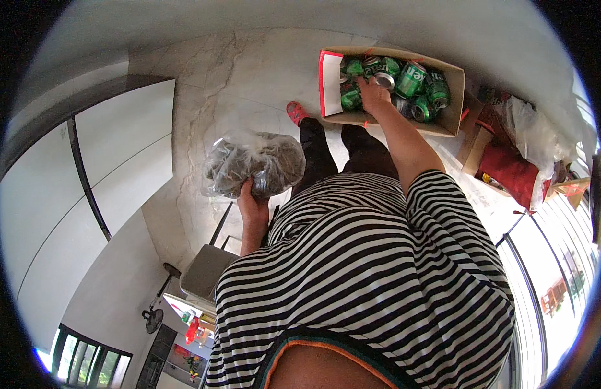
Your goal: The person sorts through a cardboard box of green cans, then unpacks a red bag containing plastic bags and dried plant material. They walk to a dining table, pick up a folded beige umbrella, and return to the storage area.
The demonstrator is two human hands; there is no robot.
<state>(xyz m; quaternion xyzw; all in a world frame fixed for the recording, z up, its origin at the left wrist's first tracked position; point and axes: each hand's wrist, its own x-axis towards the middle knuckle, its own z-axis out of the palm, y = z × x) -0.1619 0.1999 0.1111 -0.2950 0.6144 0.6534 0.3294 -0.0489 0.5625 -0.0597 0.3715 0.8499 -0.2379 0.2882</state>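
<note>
My left hand (250, 202) is closed on the underside of a clear plastic bag (274, 162), bulging with greyish-brown contents I cannot make out. The bag hangs above the floor, left of my legs. On the far right stands an open cardboard box (453, 97) with several green drink cans (412, 79) in it, some crushed or lying on their sides. Inside the box's left half, my right hand (373, 94) reaches down among the cans, fingers apart. A can with a silver end (384, 81) lies right beside its fingers. The fingertips are partly hidden, and nothing shows in their grip.
Right of the box are a red bag (511, 172), clear plastic wrapping (530, 126) and other boxes. A grey chair seat (206, 272) stands close by my left elbow. White panels (119, 142) fill the left side. A red shoe (296, 113) is on the pale floor (261, 71).
</note>
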